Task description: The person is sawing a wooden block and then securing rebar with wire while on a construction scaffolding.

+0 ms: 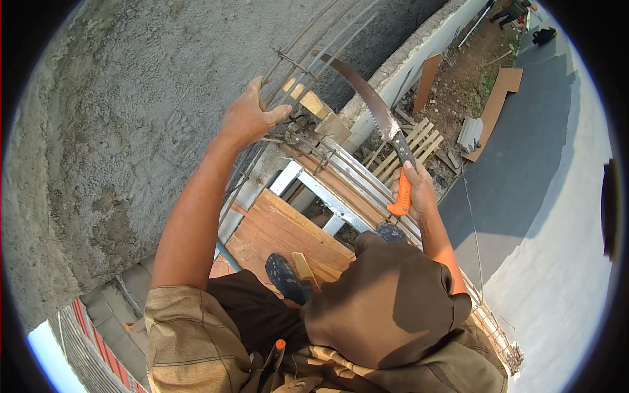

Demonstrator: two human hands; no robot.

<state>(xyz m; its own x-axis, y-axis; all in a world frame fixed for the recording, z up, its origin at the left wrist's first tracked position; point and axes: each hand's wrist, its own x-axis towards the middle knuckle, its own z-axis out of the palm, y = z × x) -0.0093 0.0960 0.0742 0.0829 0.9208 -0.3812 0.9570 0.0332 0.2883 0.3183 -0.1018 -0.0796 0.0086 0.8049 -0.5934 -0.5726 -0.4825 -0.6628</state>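
My right hand (418,187) grips the orange handle of a curved hand saw (377,108). Its toothed blade points up and away to the left, its tip close to the upright steel rebar (308,46). At the left side of these bars, my left hand (249,116) has its fingers curled round a bar, the thumb held apart. A short crossbar is tied across the rods above that hand. Behind the rods lies a yellowish block of wood (308,98).
My boots (285,276) stand near a plywood board (282,226) and a pale metal frame (314,190). A rough cement wall (124,131) rises at left. Far below right are a wooden pallet (409,150), rubble and a person (512,12). An orange-topped tool (279,345) sits at my waist.
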